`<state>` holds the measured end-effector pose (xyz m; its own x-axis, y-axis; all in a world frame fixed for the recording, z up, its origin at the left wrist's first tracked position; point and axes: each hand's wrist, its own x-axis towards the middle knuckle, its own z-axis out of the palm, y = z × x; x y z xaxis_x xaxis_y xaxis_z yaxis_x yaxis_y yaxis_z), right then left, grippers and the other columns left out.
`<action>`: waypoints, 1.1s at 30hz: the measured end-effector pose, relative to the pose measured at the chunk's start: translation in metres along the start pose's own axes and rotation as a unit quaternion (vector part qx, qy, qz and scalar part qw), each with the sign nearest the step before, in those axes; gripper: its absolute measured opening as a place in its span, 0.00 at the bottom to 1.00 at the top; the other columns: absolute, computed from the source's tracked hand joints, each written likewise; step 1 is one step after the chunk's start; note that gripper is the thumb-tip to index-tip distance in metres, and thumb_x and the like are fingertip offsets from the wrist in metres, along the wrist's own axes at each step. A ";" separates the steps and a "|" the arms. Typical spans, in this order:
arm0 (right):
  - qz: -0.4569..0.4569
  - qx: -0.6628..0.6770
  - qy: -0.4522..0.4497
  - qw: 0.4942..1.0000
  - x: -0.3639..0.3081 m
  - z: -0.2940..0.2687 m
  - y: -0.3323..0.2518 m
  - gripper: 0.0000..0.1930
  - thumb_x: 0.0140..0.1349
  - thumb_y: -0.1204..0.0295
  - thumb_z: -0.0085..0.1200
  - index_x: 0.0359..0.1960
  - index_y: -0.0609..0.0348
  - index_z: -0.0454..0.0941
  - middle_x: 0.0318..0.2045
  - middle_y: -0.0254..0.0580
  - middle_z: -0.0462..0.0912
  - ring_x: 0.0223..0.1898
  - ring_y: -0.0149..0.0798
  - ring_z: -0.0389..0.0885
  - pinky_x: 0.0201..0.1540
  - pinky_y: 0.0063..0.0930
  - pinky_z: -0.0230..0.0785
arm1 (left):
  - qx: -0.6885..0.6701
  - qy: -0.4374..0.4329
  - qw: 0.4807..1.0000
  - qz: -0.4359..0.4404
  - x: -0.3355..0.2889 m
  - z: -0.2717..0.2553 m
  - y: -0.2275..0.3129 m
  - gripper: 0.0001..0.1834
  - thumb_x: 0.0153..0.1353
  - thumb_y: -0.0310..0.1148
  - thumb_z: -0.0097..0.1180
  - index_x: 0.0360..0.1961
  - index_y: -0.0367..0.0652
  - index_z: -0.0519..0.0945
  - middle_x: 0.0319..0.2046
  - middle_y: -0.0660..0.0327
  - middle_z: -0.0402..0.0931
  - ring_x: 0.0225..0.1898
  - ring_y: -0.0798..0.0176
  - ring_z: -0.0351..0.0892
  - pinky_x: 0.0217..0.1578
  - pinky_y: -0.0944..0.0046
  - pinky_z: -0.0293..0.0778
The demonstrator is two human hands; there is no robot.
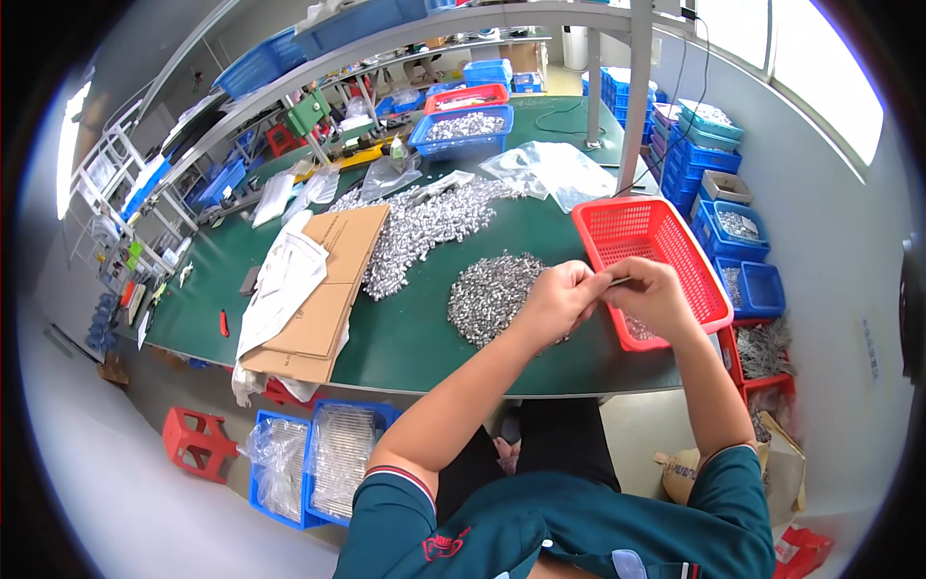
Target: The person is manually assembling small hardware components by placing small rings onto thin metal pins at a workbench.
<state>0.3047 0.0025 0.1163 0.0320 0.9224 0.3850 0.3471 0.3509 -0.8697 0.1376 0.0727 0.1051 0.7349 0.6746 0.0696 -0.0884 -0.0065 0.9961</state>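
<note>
My left hand (pixel 562 297) and my right hand (pixel 651 291) meet over the near left rim of a red plastic basket (pixel 709 289). Both have their fingers closed in a pinch. A thin, light-coloured sliver shows at the right fingertips; its kind is too small to tell. What the left fingers hold, if anything, is hidden. Just beyond my left wrist lies a round pile of small silver metal parts (pixel 487 294) on the green tabletop (pixel 415 338). A few small pieces sit in the basket's near end, partly behind my right hand.
A larger heap of shiny metal parts (pixel 434 227) spreads farther back. Flattened cardboard (pixel 323 289) with white cloth lies at left, clear plastic bags (pixel 550 174) and a blue bin of parts (pixel 463 130) behind. A shelf post (pixel 637 96) rises at the back right; blue crates (pixel 690 164) stack beside the wall.
</note>
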 end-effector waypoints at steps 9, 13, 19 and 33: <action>0.143 0.130 -0.010 0.981 0.009 -0.051 0.032 0.05 0.55 0.81 0.59 0.34 0.65 0.79 0.23 0.33 0.78 0.23 0.22 0.74 0.25 0.15 0.65 | -0.078 0.009 0.996 -0.042 0.038 0.019 -0.022 0.17 0.65 0.44 0.54 0.26 0.42 0.71 0.14 0.69 0.66 0.11 0.77 0.57 0.11 0.74 0.55; 0.183 0.107 0.008 0.977 0.011 -0.073 0.046 0.05 0.55 0.81 0.58 0.35 0.65 0.80 0.25 0.33 0.79 0.25 0.24 0.74 0.28 0.16 0.68 | -0.093 0.026 0.993 -0.064 0.028 0.002 -0.025 0.14 0.66 0.38 0.52 0.27 0.40 0.72 0.15 0.69 0.67 0.10 0.78 0.57 0.11 0.74 0.56; 0.040 -0.382 0.023 0.923 -0.004 -0.069 0.046 0.08 0.53 0.77 0.58 0.36 0.63 0.81 0.33 0.47 0.82 0.39 0.45 0.80 0.45 0.34 0.72 | -0.163 0.061 0.982 -0.075 -0.033 -0.024 -0.030 0.11 0.66 0.34 0.50 0.29 0.40 0.71 0.19 0.67 0.68 0.15 0.77 0.60 0.16 0.74 0.61; -0.036 -0.205 -0.028 0.978 -0.048 0.087 0.031 0.09 0.53 0.80 0.58 0.38 0.62 0.79 0.32 0.43 0.78 0.28 0.38 0.78 0.30 0.26 0.70 | -0.388 0.190 0.900 -0.058 -0.187 -0.050 -0.098 0.08 0.68 0.34 0.48 0.37 0.40 0.72 0.18 0.63 0.70 0.14 0.71 0.63 0.16 0.70 0.61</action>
<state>0.2324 -0.0168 0.0437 -0.0527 0.9090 0.4134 0.6934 0.3312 -0.6399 -0.0248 -0.0155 -0.0079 0.4993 0.8422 -0.2035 -0.5777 0.4986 0.6463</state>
